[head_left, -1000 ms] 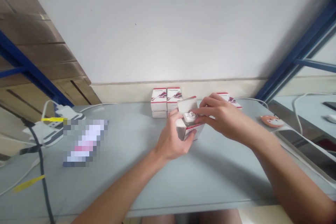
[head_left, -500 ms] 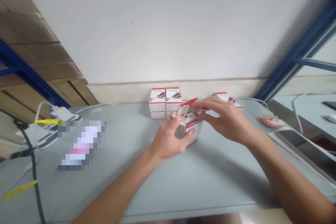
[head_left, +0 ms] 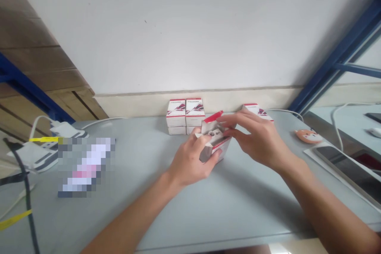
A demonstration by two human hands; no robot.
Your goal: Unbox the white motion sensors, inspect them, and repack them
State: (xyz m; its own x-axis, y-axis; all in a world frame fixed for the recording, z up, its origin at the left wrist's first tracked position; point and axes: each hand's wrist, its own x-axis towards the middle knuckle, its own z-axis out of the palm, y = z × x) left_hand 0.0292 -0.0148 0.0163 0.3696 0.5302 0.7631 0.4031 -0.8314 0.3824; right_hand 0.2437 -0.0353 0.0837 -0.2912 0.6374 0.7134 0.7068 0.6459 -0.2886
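Note:
A small white-and-red cardboard box (head_left: 222, 144) stands tilted near the middle of the table, its top open and the red-edged lid flap (head_left: 213, 117) raised at the back. Pale, rounded contents (head_left: 213, 132) show inside, too small to name. My left hand (head_left: 192, 158) is wrapped round the box's left side, thumb on the front face. At the right edge of the opening, my right hand (head_left: 253, 135) has its thumb and fingers closed on the box's side, index finger by the raised flap. The fingertips partly cover the opening.
Stacked matching boxes (head_left: 185, 113) stand against the wall, with another box (head_left: 256, 111) behind my right hand. A power strip (head_left: 49, 154), cables and a blurred-out item (head_left: 86, 166) lie left. To the right are an orange animal-faced object (head_left: 308, 135) and a dark phone-like slab (head_left: 342, 162).
Both hands keep almost the same hold on the box, with only small finger shifts. The camera view has turned slightly, moving the items on the left further left.

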